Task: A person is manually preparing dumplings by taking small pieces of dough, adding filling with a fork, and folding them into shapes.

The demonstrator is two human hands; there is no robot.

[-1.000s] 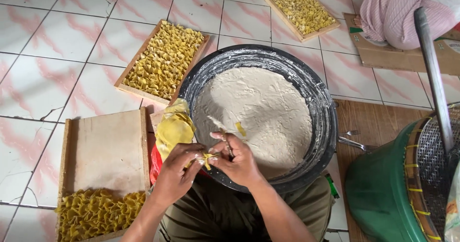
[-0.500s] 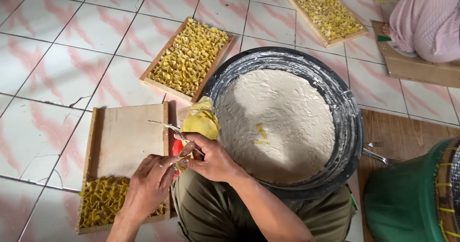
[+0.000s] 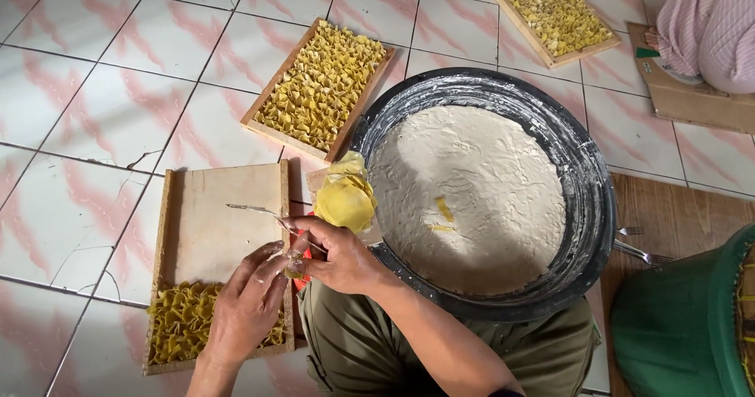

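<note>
Together, both hands [image 3: 303, 275] pinch dough [image 3: 295, 271].

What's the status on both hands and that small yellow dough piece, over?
Left hand and right hand pinching one small yellow dough piece above the wooden tray. Right hand also grips a thin metal tool. Nothing in the way.

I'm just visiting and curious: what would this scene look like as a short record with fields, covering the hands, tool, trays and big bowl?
Left hand: pinching a small yellow dough piece with the right hand
Right hand: holding a thin metal tool
Near tray: wooden, folded yellow pieces at its near end only
Far tray: wooden, full of folded pieces
Bowl: large, dark, holding pale paste
Wrapper stack: yellow sheets beside the bowl's rim
Floor: white and pink tiles
</note>
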